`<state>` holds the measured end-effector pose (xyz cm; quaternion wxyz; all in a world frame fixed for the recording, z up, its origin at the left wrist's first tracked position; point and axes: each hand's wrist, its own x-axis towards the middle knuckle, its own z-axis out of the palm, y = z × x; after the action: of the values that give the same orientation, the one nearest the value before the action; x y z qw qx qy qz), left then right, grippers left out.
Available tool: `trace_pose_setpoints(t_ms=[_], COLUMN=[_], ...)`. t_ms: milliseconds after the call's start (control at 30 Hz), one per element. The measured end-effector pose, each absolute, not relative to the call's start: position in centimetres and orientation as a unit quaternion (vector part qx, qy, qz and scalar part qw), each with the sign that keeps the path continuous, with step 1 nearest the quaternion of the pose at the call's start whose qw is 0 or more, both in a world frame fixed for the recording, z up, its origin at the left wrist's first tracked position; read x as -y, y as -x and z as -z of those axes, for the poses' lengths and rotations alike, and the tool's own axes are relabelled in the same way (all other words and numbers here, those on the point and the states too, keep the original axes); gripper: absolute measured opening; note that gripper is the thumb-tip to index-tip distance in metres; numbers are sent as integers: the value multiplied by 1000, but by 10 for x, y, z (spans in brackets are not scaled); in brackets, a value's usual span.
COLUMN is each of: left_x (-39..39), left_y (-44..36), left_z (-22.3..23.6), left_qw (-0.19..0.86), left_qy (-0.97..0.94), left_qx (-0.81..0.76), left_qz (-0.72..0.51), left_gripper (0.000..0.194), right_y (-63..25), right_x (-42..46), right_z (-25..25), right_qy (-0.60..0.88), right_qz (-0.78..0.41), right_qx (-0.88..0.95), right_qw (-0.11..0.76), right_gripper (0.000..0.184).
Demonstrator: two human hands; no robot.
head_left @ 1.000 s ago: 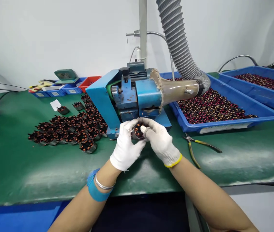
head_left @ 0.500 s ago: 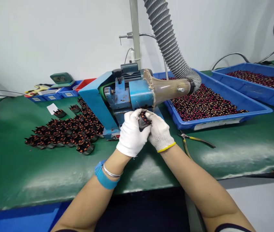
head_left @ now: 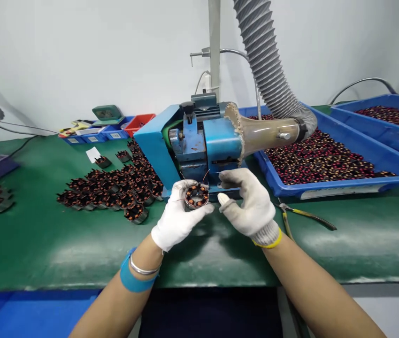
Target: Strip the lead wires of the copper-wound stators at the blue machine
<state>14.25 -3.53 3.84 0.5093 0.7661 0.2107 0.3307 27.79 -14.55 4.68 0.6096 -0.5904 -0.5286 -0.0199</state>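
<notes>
Near blue machine (head_left: 223,139), left hand (head_left: 177,217) clamped on wound ring (head_left: 199,203), right hand (head_left: 249,203) now off it, grip apart

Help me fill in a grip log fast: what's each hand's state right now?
Left hand: closed on a ring-shaped part with copper windings.
Right hand: open, apart from that part, nothing visible in its grasp.

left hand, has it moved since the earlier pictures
Yes: judged against the machine, the left hand has shifted to the left.
</notes>
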Motion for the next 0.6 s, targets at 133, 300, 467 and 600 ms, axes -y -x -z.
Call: trace_pose_setpoints(t_ms=[133,300,467,600], left_x=[27,23,20,21], left_y=[-142,-140,-136,-135], left_z=[-38,-38,-37,-37], left_qw=[508,415,381,433], left_qy=[-771,-839,-887,-876], left_qx=[-199,-153,-125,-96], left_qz=[-327,-317,-230,-190], left_gripper=[57,53,52,45], right_y=[-277,-268,-261,-262], right_x=[144,142,147,148], right_z=[-50,-47,-47,-47], right_qy=[541,588,662,660], right_qz=[118,135,85,-14], right_qx=[693,727,709,687], right_qw=[461,329,229,303], right_gripper=[63,59,60,64])
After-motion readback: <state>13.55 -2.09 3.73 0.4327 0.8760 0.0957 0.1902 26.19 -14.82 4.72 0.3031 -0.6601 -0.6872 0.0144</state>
